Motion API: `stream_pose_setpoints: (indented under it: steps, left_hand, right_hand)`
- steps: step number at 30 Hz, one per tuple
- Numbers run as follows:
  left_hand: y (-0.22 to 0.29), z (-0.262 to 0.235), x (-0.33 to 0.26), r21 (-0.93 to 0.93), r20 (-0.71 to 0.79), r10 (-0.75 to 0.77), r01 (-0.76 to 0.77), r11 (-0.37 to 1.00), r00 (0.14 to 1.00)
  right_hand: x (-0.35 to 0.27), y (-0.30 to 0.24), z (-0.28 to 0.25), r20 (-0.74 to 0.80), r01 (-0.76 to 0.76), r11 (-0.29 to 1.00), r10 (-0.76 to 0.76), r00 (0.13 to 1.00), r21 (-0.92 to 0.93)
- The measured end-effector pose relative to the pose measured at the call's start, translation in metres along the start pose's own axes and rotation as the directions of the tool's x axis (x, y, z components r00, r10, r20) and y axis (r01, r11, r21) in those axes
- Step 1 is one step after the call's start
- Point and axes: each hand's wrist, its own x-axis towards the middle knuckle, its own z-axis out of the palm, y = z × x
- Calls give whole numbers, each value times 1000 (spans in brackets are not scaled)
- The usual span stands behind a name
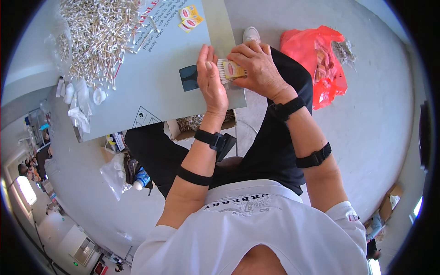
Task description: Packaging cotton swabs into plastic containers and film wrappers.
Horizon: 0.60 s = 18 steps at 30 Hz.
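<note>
1. Head view, hands: I see the right hand [257,68] curled over a bundle of cotton swabs [228,71], fingers closed around it near its yellow wrapper with a red oval mark. The white tips of the swabs point toward the left hand.

2. The left hand [211,79] stands open and flat, fingers straight and together, its palm pressed against the tip end of the bundle. It grips nothing.

3. The bundle sits over the near edge of a grey board [160,78] that serves as a work surface above the person's lap.

4. At the board's far left I make out a large heap of loose cotton swabs [98,36], spread wide, some spilling toward printed red and white text on the board.

5. Small yellow labels [190,18] with red ovals lie at the top of the board, just beside that text, well apart from the hands.

6. A dark rectangular patch [189,78] marks the board just left of the left hand.

7. White plastic scraps [80,98] lie at the board's left edge.

8. On the floor to the right sits a red plastic bag [316,50], open, with small packets inside, near the person's right knee.

9. A cardboard box [192,124] shows beneath the board's near edge.
</note>
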Motion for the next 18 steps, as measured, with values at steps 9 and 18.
stream_pose_setpoints:
  steps: [9,18]
  left_hand:
    - [-1,16,-5,-125,-66,-64,56,991,996]
    - [20,7,-26,-219,-141,-279,245,944,950]
  right_hand:
    - [3,-1,5,-51,22,1000,-22,998,0]
    - [1,-4,0,14,-33,999,33,999,-30]
